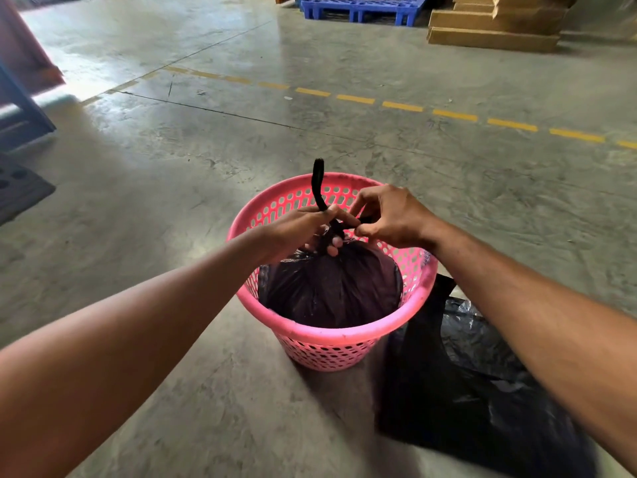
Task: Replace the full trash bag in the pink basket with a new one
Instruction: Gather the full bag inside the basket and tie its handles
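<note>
Knotting the gathered neck of one full, crinkled black plastic trash bag [331, 288] inside the round pink perforated plastic basket [344, 334].

Left hand [296, 232] fingers clench the twisted neck; right hand [389, 217] fingers pinch a tail of it. One glossy black flat bag [458, 384] lies on the smooth concrete floor [241, 139], touching the basket's right side.
</note>
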Tool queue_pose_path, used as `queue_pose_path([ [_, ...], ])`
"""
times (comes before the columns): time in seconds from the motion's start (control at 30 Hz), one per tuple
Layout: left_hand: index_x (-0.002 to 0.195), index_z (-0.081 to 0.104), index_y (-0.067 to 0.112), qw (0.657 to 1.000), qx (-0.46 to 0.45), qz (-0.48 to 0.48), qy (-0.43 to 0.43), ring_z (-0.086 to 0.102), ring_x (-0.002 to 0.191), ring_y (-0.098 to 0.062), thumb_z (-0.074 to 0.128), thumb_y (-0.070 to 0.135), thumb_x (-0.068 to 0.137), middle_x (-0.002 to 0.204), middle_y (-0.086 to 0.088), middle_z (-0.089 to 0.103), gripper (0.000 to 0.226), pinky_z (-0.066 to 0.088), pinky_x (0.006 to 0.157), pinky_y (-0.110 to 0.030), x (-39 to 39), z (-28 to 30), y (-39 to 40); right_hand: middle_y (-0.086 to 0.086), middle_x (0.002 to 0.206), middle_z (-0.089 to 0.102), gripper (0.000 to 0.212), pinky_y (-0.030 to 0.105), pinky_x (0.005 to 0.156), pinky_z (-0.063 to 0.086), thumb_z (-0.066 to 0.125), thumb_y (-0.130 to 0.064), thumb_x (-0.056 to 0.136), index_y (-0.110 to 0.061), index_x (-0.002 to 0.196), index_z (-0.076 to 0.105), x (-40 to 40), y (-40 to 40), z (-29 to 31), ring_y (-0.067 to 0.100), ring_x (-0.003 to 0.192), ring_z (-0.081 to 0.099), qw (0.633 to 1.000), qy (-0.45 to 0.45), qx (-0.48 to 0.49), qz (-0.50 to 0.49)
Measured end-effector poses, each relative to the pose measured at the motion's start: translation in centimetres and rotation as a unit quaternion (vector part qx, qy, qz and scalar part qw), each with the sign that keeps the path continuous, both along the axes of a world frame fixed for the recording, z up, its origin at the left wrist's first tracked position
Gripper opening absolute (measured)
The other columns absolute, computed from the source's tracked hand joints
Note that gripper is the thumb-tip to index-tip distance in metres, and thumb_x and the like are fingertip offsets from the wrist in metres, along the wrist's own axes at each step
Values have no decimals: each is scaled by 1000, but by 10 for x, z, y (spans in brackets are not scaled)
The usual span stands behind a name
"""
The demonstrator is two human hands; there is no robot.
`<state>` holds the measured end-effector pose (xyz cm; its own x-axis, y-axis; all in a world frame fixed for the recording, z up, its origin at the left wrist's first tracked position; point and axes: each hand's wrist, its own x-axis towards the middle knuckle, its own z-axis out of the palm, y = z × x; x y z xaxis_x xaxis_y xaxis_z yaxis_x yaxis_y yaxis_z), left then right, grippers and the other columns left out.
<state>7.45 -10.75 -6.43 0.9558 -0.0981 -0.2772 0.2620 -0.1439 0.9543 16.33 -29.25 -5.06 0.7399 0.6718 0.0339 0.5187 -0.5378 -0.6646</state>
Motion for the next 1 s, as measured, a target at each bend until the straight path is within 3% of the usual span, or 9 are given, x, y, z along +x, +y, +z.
queue_pose_path([
  [0.13,129,66,19,993,-63,33,92,69,80,-14,31,43,109,113,-16,78,47,43,70,-28,0,2,10,10,70,76,8,38,54,56,80,-2,75,-7,76,73,4,-7,4,19,53,67,997,59,55,9],
  [0.27,123,69,23,975,-130,117,139,66,73,-8,30,38,109,83,-3,78,44,37,62,-24,1,-4,7,26,72,72,8,29,48,49,78,1,80,7,84,73,-13,-3,-12,24,49,62,978,190,70,44],
  [0.43,120,69,18,984,-67,113,118,66,64,-10,35,43,108,73,0,73,44,48,57,-21,0,3,1,1,73,78,10,23,49,52,72,4,82,1,90,77,-29,11,-34,23,55,73,981,191,20,28],
  [0.53,106,65,15,996,17,71,60,67,62,-12,47,44,103,74,-4,74,35,47,56,-20,-2,18,-4,-5,68,76,10,29,66,55,75,-22,80,-12,76,77,-32,12,-23,18,64,72,997,0,-60,41],
  [0.63,89,63,8,997,70,-6,41,62,64,-25,56,48,95,72,-14,67,41,46,70,-31,-1,33,-6,-2,64,65,29,39,64,52,62,-41,74,-16,61,56,-49,9,-13,24,64,62,968,-223,-57,102],
  [0.7,91,61,2,990,78,-77,90,57,72,-30,61,48,80,75,-18,65,46,43,81,-38,0,45,-3,-2,75,66,17,38,63,52,60,-42,75,-24,75,58,-64,11,-11,29,73,66,942,-273,-69,182],
  [0.83,84,69,3,963,121,-194,141,46,77,-32,61,37,63,83,-24,60,41,34,78,-34,4,63,-6,12,100,74,58,43,65,56,53,-34,86,-35,142,43,-68,14,-21,37,82,71,923,-345,-96,139],
  [0.9,77,58,12,960,155,-197,122,30,70,-29,63,34,56,74,-19,46,31,19,65,-36,9,65,-10,15,104,74,58,46,64,57,46,-30,88,-40,145,40,-66,14,-26,39,80,71,916,-379,-77,110],
  [1.0,77,57,12,952,183,-200,140,39,67,-23,62,36,51,68,-11,63,36,24,63,-30,12,65,-14,16,93,73,50,43,53,53,48,-27,88,-21,137,48,-68,17,-30,41,68,69,920,-383,-33,78],
])
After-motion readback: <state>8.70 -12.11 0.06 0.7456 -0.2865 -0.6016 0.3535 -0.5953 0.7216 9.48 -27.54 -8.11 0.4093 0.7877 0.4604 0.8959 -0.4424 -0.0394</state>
